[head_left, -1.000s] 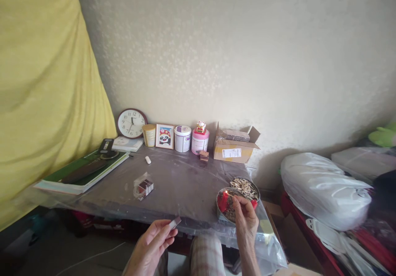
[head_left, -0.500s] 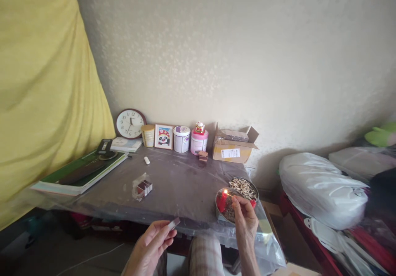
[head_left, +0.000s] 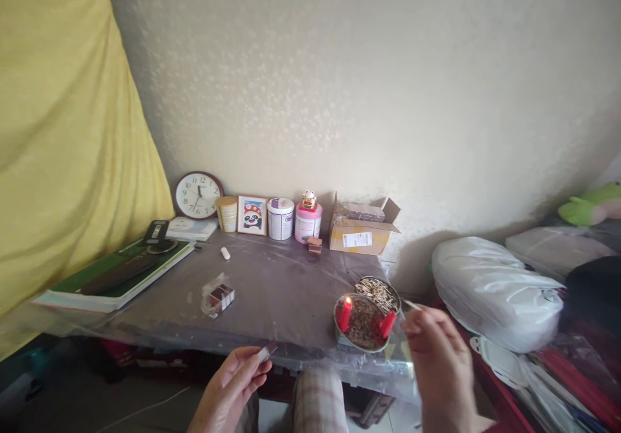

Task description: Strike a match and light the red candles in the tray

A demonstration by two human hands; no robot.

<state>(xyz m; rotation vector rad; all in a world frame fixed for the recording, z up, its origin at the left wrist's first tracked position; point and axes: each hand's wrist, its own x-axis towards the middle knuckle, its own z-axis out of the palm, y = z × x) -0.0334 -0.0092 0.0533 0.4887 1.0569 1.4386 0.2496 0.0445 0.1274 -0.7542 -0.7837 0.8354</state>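
Observation:
A small matchbox (head_left: 266, 353) is pinched in my left hand (head_left: 235, 381), low in front of the table edge. My right hand (head_left: 439, 355), slightly blurred, holds a matchstick (head_left: 412, 305) between thumb and fingertips, right of the round tin; no flame shows on it. Two red candles stand in the tin of brownish grains (head_left: 361, 323). The left candle (head_left: 345, 314) burns with a small flame; the right candle (head_left: 387, 323) leans and shows no flame. Behind them is a round container of many matchsticks (head_left: 377, 294).
A packet of matchboxes (head_left: 220, 297) lies on the plastic-covered table (head_left: 281, 290). Along the wall stand a clock (head_left: 198, 196), a panda picture (head_left: 253, 215), tins and an open carton (head_left: 359, 235). A green book (head_left: 116, 271) is left, a white bag (head_left: 490, 290) right.
My right hand has moved right, away from the left candle, with the matchstick. The left candle's flame now stands alone, and the right candle is uncovered. The view has shifted slightly.

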